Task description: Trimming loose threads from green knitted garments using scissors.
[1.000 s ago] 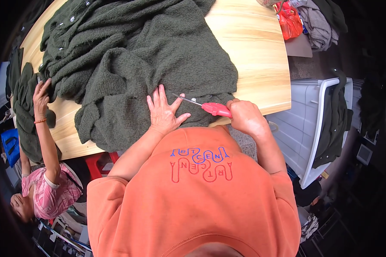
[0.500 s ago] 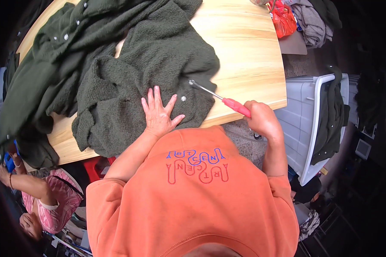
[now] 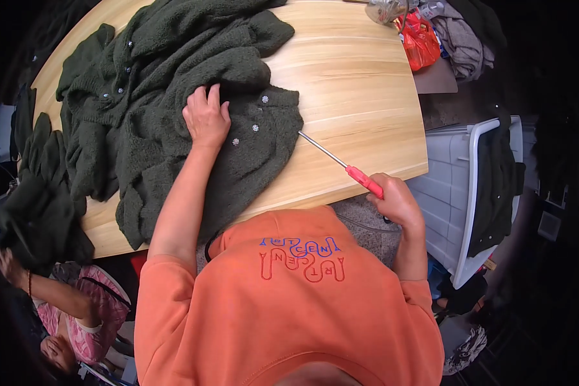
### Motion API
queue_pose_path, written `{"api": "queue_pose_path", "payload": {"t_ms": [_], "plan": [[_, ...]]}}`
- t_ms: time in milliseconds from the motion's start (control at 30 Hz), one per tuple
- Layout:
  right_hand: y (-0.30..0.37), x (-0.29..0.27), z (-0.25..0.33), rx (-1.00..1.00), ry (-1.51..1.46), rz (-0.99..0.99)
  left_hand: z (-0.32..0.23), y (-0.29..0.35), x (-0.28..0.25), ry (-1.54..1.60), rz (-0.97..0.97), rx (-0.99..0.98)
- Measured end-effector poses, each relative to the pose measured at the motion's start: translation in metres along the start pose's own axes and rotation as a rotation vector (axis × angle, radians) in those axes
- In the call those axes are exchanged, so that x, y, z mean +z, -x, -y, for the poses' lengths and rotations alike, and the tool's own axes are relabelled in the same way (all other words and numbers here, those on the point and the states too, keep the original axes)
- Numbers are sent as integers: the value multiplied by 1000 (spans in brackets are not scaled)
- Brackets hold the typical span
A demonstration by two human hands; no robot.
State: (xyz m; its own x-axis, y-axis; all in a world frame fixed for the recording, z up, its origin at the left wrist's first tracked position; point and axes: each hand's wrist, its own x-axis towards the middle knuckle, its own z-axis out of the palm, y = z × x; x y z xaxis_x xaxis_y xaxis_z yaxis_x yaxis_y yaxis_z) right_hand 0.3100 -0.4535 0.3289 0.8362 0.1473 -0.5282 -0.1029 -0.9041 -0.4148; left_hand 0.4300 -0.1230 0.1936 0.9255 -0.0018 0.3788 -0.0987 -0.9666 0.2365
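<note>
Left hand lies on a dark green fleecy cardigan, fingers bent and pinching up a fold of the cloth close to its row of small pale buttons. The cardigan is heaped over the left half of the wooden bench, one edge hanging off the near side.

Right hand sits off the bench's near right corner, fingers clenched round the red handle of a screwdriver. Its thin metal shaft runs up-left over bare wood; the tip lies just beside the cardigan's edge. Whether it touches the cloth cannot be told.

Handling, as a judgement: cardigan looks soft, limp, bulky but light; it will slump and drag rather than slide whole, and the nap could snag on the tip. Best held by a bunched fold or along the firmer button edge. Screwdriver is stiff and slim; handle is the sure hold.

Nearby: red plastic bag at the far right; grey plastic crate beside the bench; another person in pink lower left, holding dark cloth.
</note>
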Motion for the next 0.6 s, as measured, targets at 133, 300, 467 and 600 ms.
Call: {"api": "queue_pose_path", "payload": {"t_ms": [133, 300, 467, 600], "plan": [[-5, -1, 6, -13, -28, 18, 21, -21, 11, -112, 357, -98], [-5, -8, 8, -87, -69, 6, 25, -29, 20, -181, 371, -111], [2, -16, 8, -73, -183, 63, -49, -21, -54, 1551, 599, -277], [1, -27, 11, -127, -250, 27, -42, 26, -32, 1431, 845, -453]]}}
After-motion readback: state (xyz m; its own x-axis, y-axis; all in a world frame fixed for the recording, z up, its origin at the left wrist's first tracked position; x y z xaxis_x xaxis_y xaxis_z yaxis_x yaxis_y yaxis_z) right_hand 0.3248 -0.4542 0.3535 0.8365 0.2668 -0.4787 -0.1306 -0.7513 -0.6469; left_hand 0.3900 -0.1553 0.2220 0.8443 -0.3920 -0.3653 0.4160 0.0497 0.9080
